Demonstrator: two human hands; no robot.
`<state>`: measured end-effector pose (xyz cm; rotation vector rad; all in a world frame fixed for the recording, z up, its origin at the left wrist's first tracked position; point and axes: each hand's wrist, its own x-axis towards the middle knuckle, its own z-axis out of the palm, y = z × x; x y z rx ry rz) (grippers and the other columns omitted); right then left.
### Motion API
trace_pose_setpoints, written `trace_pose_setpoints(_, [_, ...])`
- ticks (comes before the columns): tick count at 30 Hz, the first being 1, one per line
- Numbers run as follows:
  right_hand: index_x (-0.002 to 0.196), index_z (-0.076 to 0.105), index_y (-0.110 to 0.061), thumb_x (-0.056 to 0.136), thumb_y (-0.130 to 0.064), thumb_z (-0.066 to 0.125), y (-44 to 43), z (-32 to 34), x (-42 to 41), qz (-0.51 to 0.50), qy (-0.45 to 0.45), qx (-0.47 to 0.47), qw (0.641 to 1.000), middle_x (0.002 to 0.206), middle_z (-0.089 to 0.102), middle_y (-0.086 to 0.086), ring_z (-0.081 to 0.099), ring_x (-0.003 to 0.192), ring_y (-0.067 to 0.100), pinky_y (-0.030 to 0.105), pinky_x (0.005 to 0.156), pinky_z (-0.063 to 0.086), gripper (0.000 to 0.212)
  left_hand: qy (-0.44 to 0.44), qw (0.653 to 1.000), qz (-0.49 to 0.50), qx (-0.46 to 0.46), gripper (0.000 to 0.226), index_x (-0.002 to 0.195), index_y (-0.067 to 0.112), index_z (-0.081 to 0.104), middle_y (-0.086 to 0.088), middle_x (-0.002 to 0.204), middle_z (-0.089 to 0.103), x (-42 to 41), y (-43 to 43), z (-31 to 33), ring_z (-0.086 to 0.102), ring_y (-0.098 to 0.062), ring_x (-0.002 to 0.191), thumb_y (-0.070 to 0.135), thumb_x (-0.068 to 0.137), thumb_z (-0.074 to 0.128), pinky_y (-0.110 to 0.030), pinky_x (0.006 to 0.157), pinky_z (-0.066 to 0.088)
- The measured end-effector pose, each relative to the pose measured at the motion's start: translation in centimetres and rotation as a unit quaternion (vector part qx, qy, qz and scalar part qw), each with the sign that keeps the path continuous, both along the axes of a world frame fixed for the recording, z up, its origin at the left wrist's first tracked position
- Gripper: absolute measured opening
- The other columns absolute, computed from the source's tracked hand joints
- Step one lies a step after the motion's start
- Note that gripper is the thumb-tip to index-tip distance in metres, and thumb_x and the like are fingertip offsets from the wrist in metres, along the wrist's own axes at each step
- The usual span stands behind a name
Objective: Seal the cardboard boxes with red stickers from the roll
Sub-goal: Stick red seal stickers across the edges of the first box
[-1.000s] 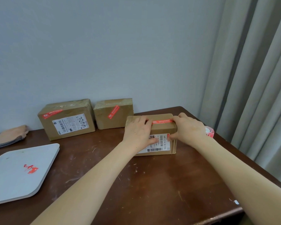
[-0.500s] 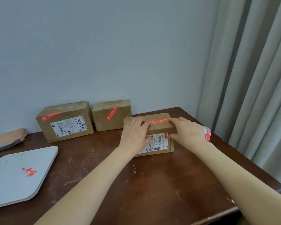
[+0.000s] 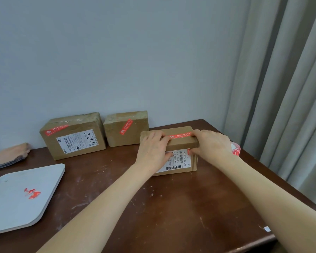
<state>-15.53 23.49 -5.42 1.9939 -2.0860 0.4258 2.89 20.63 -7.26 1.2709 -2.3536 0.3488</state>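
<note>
While atop the box (image 3: 183, 145), left hand (image 3: 153, 149) and right hand (image 3: 212, 145), fingers (image 3: 162, 137) together, flat on red sticker (image 3: 181, 135).

A red sticker (image 3: 181, 135) lies along the top of the near box (image 3: 182, 145), the roll (image 3: 236, 150) at its right.

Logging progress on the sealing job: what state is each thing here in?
Near box, closed, red sticker along its top.
Left grip, pressing the sticker's left end.
Right grip, pressing its right end.
Large back box, closed, stickered.
Small back box, closed, stickered.
Sticker roll, partly hidden behind the right grip.
White tray, holding a red scrap.
</note>
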Motion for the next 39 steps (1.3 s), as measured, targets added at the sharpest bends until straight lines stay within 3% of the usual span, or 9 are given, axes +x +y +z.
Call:
trace_pose_setpoints(7, [0.122,0.047,-0.026,0.08,-0.05,0.066,-0.1,0.1,-0.1,-0.003,-0.004,0.006,1.0,0.105,0.061,-0.006,0.06,0.097,0.02,0.029,0.065,0.039,0.052,0.005,1.0,-0.005,0.019,0.052,0.133,0.022,0.048,0.005,0.127,0.048,0.1,-0.4,0.2,0.04,-0.016,0.123,0.039,0.086,0.061,-0.031,0.105,0.029])
trace_pose_setpoints(13, [0.144,0.027,-0.032,0.077,-0.056,0.068,-0.2,0.0,-0.3,0.028,-0.032,0.019,0.999,0.116,0.057,-0.004,0.059,0.105,0.021,0.034,0.075,0.046,0.082,0.012,0.999,-0.012,0.042,0.061,0.136,0.022,0.042,0.002,0.125,0.047,0.3,-1.3,0.5,0.042,-0.018,0.12,0.04,0.082,0.065,-0.034,0.104,0.033])
trace_pose_setpoints(16, [0.14,0.035,-0.031,0.077,-0.059,0.067,-0.6,0.3,-0.3,0.026,-0.02,0.03,0.999,0.109,0.054,-0.005,0.058,0.1,0.019,0.031,0.07,0.045,0.076,-0.007,0.998,0.009,0.065,0.072,0.139,0.021,0.038,-0.001,0.127,0.045,-0.1,-1.6,1.0,0.039,-0.021,0.121,0.049,0.079,0.066,-0.035,0.105,0.032])
trace_pose_setpoints(21, [0.136,0.041,-0.029,0.077,-0.059,0.066,-0.9,0.2,0.0,0.02,-0.015,0.031,0.999,0.107,0.053,-0.005,0.058,0.098,0.019,0.03,0.067,0.041,0.071,-0.046,0.997,0.035,0.045,0.068,0.131,0.023,0.048,-0.001,0.12,0.045,-0.7,-1.8,0.9,0.041,-0.02,0.112,0.062,0.076,0.062,-0.034,0.098,0.035])
trace_pose_setpoints(34, [0.129,0.044,-0.024,0.073,-0.057,0.071,-1.3,0.0,-0.1,0.01,-0.036,0.035,0.999,0.111,0.057,-0.004,0.06,0.101,0.022,0.031,0.071,0.042,0.07,-0.043,0.998,0.031,0.019,0.066,0.133,0.023,0.047,-0.001,0.123,0.046,-0.7,-1.8,0.7,0.042,-0.02,0.114,0.06,0.079,0.058,-0.032,0.098,0.036])
trace_pose_setpoints(39, [0.139,0.036,-0.028,0.085,-0.048,0.063,-0.8,-0.6,-0.6,0.011,-0.024,-0.012,1.0,0.113,0.061,-0.002,0.06,0.102,0.023,0.032,0.069,0.042,0.064,-0.016,1.0,0.008,0.022,0.056,0.135,0.025,0.043,0.001,0.126,0.046,-0.2,-1.4,0.6,0.04,-0.019,0.118,0.045,0.085,0.059,-0.029,0.094,0.039])
